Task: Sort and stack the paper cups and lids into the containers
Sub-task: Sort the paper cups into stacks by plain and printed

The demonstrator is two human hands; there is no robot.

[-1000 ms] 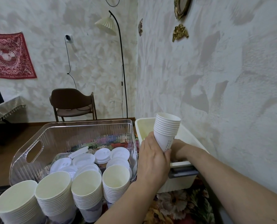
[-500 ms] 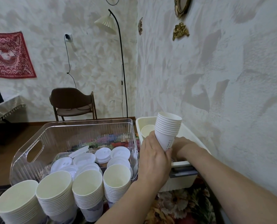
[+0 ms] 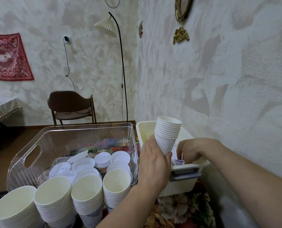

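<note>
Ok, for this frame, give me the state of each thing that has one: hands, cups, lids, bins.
left hand: grips held cup stack
held cup stack: nested, upright, over cream bin
right hand: reaching inside cream bin, fingers hidden
cream bin: open
clear bin: open, holds lids
lids: piled loosely
four cup stacks: nested, mouths up

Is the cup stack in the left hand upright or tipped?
Nearly upright, leaning slightly. The cup stack has its open rims facing up; the left hand grips its base above the cream bin.
</note>
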